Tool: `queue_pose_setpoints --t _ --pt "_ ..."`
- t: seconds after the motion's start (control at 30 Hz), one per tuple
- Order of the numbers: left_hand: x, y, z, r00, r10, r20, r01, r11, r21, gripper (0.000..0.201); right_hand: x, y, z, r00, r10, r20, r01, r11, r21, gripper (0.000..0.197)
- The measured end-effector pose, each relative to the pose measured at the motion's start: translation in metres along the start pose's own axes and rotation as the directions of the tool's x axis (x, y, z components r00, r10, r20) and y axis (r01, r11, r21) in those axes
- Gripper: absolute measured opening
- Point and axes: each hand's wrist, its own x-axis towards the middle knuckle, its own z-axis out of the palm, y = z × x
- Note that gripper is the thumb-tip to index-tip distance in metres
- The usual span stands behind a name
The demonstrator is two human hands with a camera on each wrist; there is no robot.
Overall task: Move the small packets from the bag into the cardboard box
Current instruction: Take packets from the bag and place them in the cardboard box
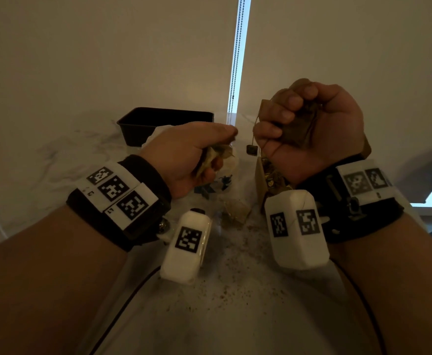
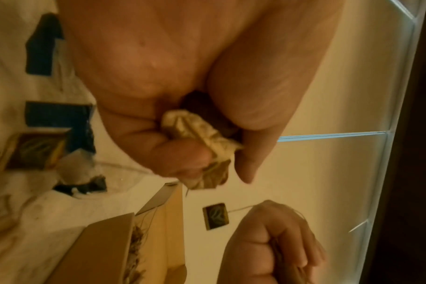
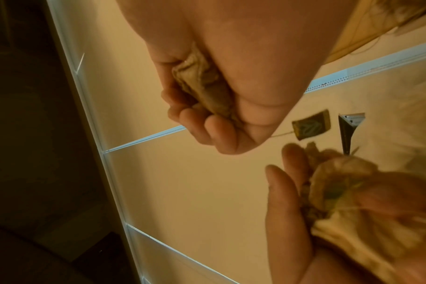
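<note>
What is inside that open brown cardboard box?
The open brown cardboard box holds a heap of small tea packets with thin strings. The right hand covers much of it from above; its bottom is hidden.

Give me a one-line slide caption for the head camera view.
Both hands, left and right, grip tea-bag packets above the cardboard box.

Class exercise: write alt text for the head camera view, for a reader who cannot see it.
Two raised hands each grip a bunch of tea bags: the left hand over a white plastic bag, the right hand above an open cardboard box, one paper tag dangling on its string. A black tray sits behind on the pale table.
</note>
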Motion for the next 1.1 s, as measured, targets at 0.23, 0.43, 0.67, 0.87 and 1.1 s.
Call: queue_pose_setpoints --t 0.23,0.43,0.67,0.87,1.1 --pt "-0.006 -0.006 0.011 0.990 -0.019 0.142 -0.006 0.985 0.174 0.020 0.001 0.002 -0.001 1.000 0.013 0.021 -0.013 1.000 0.001 0.028" --pt "-0.003 -0.002 0.006 0.986 0.129 -0.104 -0.106 0.973 0.203 0.010 0.001 0.001 -0.003 0.998 0.031 -0.055 -0.034 0.998 -0.048 0.027" --pt "0.004 0.016 -0.020 0.813 0.316 -0.489 -0.338 0.940 0.045 0.010 0.002 0.013 -0.004 0.910 0.204 -0.361 -0.353 0.837 -0.419 0.014" --pt "0.004 0.020 -0.025 0.727 0.385 -0.568 -0.411 0.907 0.090 0.008 0.002 0.025 -0.007 0.898 0.230 -0.375 -0.417 0.716 -0.560 0.009" --pt "0.006 0.019 -0.027 0.699 0.408 -0.587 -0.417 0.900 0.128 0.010 -0.003 0.019 -0.004 0.941 0.247 -0.232 -0.339 0.702 -0.626 0.018"
